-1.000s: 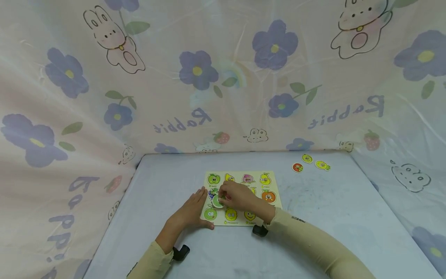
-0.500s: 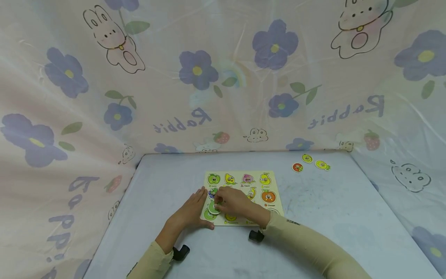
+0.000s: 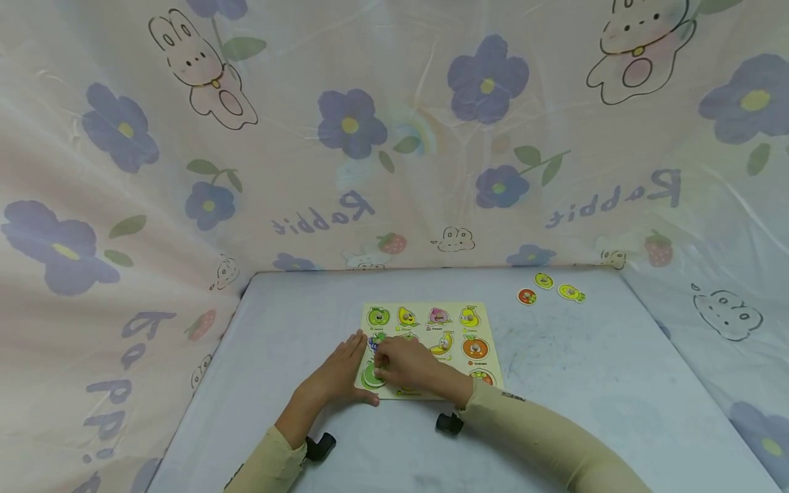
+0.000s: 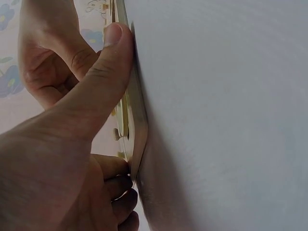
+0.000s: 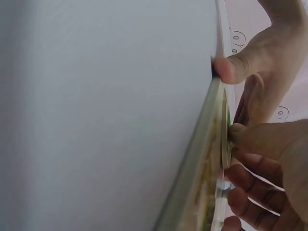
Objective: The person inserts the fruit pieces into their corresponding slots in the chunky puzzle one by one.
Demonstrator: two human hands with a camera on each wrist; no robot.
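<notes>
A cream fruit puzzle board [image 3: 495, 364] lies on the table in the head view. My left hand [image 3: 335, 373] holds it steady, fingers stretched along its left edge and thumb on the near edge. Over the board's lower left corner, my right hand [image 3: 411, 364] pinches a round green fruit puzzle piece [image 3: 370, 375], which lies at the lower-left fruit picture. From the right wrist view, the green piece [image 5: 225, 130] looks close to flat against the board; whether it is fully seated, I cannot tell. My right hand hides the middle of the board.
Beyond the board to the right lie three loose pieces: a red one [image 3: 527, 296], a yellow one [image 3: 544, 281] and a yellow pineapple-shaped one [image 3: 572, 293]. Several fruit pieces, such as the orange [image 3: 475, 348], sit on the board. A printed curtain [image 3: 407, 171] stands behind the table.
My right hand has moved toward the near left with the green piece, from over the board's left middle down to its lower-left corner. My left hand has not moved.
</notes>
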